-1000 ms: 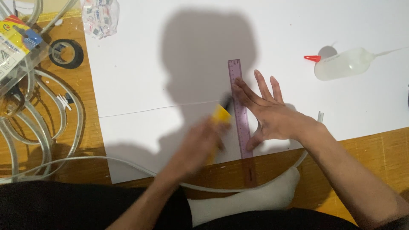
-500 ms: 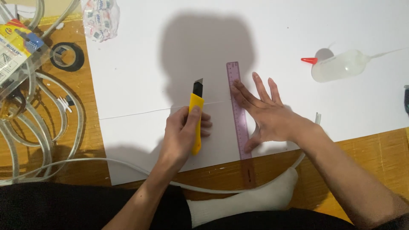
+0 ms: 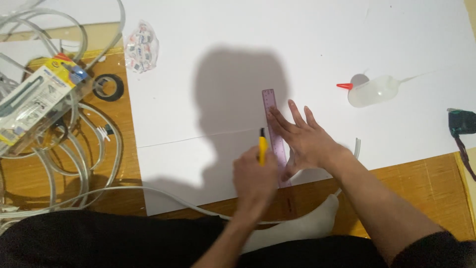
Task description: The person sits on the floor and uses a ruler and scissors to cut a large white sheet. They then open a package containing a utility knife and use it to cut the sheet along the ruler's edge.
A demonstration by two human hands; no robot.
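Note:
A large white sheet [image 3: 307, 44] lies flat, with a thin line running across it. A purple ruler [image 3: 271, 111] rests upright on the sheet, reaching down over its near edge. My right hand [image 3: 307, 141] lies flat on the ruler, fingers spread, pressing it down. My left hand [image 3: 255, 181] grips a yellow utility knife [image 3: 262, 145], its dark tip against the ruler's left edge near the line.
A squeeze bottle with a red tip [image 3: 372, 90] lies on the sheet at right. Clear tubing [image 3: 84, 144], a black tape roll [image 3: 108, 87], a packaged tool [image 3: 37, 101] and a crumpled wrapper [image 3: 141, 46] sit at left. A dark object [image 3: 462, 122] is at the right edge.
My left hand with the knife has swung from left of the ruler back against its left edge. My right hand stays pressed on the ruler.

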